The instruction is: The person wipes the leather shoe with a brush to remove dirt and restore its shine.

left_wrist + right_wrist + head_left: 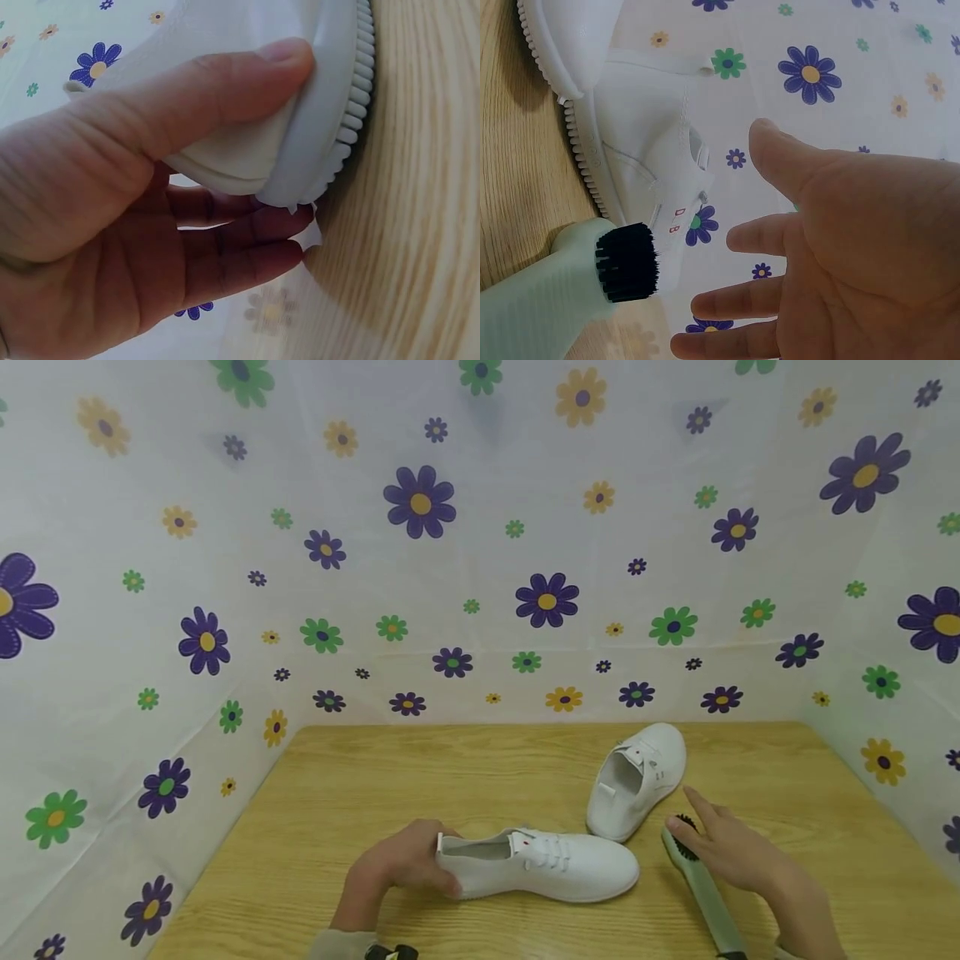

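Note:
A white lace-up shoe (588,870) lies on the wooden table with its toe to the right. My left hand (405,862) grips it by the heel; in the left wrist view the thumb (247,79) presses the side above the ridged sole, with fingers round the far side. A second white shoe (663,760) rests behind it, toe pointing away. Right of the shoes lies a pale green brush (705,893), its black bristles (628,262) turned up. My right hand (738,853) hovers over the bristle end, fingers extended and holding nothing.
Wood-grained tabletop (420,768) spreads under everything. A white cloth with printed flowers (480,560) hangs behind the table and along both sides. A dark band (392,952) circles my left wrist.

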### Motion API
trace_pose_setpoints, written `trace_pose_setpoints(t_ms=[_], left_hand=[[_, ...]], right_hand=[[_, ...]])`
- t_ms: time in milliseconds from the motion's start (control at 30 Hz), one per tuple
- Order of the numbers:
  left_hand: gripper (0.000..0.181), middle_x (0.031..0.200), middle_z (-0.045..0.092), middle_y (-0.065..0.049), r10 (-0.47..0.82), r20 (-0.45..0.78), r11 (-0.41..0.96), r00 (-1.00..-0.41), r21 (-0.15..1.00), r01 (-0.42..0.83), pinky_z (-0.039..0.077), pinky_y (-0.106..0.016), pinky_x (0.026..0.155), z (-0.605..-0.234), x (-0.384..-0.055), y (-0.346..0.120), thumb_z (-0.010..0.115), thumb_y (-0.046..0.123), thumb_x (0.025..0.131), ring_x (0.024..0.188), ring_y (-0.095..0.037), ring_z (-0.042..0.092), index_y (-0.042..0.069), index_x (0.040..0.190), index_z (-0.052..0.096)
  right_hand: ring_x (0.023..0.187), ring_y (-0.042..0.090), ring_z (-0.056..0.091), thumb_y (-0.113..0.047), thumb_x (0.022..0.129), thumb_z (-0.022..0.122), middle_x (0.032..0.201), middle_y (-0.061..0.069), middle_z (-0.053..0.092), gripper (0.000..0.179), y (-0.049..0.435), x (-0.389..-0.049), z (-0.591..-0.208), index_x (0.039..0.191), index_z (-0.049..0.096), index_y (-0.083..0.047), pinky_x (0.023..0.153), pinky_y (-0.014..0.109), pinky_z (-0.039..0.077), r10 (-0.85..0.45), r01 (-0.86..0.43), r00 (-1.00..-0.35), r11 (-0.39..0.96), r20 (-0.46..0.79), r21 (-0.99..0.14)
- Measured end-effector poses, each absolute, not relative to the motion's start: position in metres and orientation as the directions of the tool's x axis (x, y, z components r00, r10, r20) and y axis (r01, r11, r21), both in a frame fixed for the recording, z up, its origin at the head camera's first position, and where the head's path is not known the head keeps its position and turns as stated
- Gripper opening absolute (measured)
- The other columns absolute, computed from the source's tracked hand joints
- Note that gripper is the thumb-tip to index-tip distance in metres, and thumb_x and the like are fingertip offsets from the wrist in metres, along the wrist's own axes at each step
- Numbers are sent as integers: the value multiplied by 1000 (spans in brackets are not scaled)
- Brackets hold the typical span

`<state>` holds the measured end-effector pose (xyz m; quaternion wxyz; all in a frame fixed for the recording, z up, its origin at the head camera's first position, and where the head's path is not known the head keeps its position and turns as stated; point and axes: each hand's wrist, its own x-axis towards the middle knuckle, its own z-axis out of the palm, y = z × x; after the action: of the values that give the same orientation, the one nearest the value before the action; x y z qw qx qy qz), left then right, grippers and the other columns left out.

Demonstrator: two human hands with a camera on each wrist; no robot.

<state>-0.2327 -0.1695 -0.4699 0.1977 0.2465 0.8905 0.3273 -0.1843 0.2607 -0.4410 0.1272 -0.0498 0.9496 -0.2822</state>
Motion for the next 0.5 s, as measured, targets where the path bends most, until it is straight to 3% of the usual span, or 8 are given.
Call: trace_pose_setpoints(t_ms=[300,500], left_hand=[[32,76,64,4,528,-170,686,-832,662,300,46,-30,60,-471,-233,-164,89,21,67,67,-13,52,9,88,68],[29,78,67,5,533,-150,665,-833,683,302,49,-30,63,-473,-234,-162,88,19,67,68,-12,55,10,88,70]], right_hand=[[133,66,22,-63,101,36,149,46,18,91,262,-184,-440,156,10,5,98,76,28,-166,-5,-956,832,-240,-555],[133,66,21,-64,100,35,149,46,18,92,263,-185,-441,156,11,4,97,76,28,-159,1,-956,840,-248,-543]])
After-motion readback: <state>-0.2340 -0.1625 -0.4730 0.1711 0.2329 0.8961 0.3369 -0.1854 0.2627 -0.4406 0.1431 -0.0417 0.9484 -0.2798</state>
